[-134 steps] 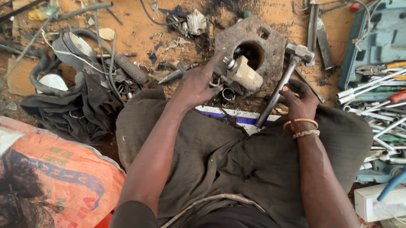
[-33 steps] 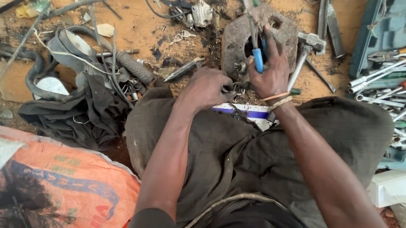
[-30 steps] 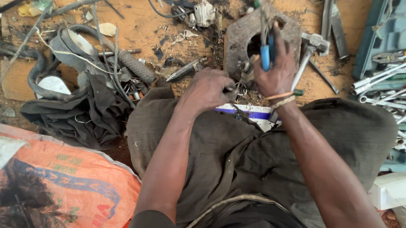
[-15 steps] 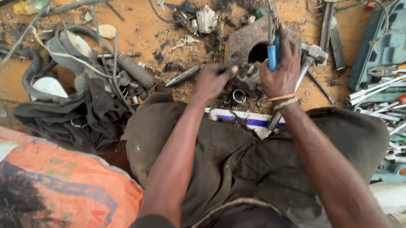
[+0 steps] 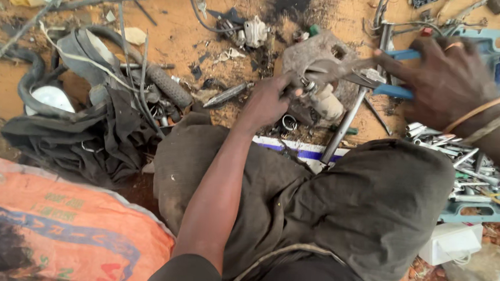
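Observation:
My left hand (image 5: 270, 101) grips the lower edge of a rusty, greasy metal housing (image 5: 318, 58) that lies on the sandy ground in front of my knees. A pale cylindrical part (image 5: 328, 102) sticks out of the housing beside my fingers. My right hand (image 5: 441, 80) holds blue-handled pliers (image 5: 381, 79), whose jaws reach left to the housing's right side. Bangles circle my right wrist. A long metal bar (image 5: 343, 126) leans from the housing toward my lap.
A blue tool case (image 5: 477, 212) with several wrenches and sockets lies at the right. Dark cloth and rubber hoses (image 5: 84, 113) are piled at the left. An orange sack (image 5: 54, 227) covers the lower left. Small metal parts (image 5: 251, 30) litter the ground beyond.
My right hand took up the blue-handled pliers, worked them at the housing's hole, then swung out to the right; the jaws now meet the housing from the side. My left hand stays on it.

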